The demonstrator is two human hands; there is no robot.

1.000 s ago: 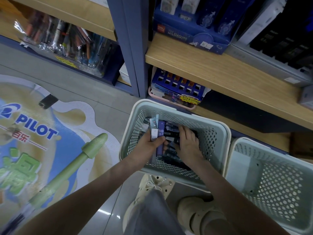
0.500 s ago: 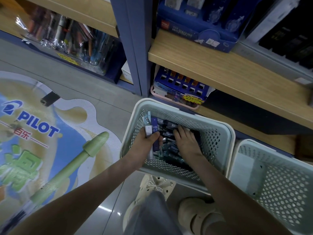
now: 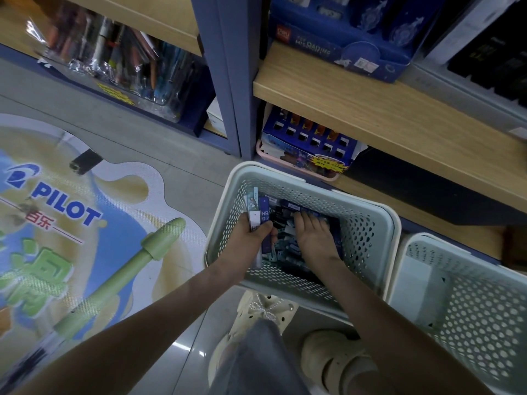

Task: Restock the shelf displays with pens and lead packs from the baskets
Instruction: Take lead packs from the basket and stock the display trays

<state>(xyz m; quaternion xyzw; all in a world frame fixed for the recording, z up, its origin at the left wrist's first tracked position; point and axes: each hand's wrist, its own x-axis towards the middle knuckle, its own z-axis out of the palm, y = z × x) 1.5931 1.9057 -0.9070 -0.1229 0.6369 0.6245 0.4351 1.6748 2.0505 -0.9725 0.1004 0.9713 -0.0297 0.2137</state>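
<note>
Left hand (image 3: pixel 248 240) grips fanned lead packs (image 3: pixel 264 217); right hand (image 3: pixel 313 238) lies spread in the basket (image 3: pixel 362 235). We judge an overfull grip may spill them.

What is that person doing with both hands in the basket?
Someone is picking out stock for the shelves. Their left hand holds a small bunch of lead packs, one marked HB 0.7, at the left side of the pale basket on the floor. Their right hand lies flat on the pile of packs inside it. A second basket sits beside it, by the wooden shelf.
</note>
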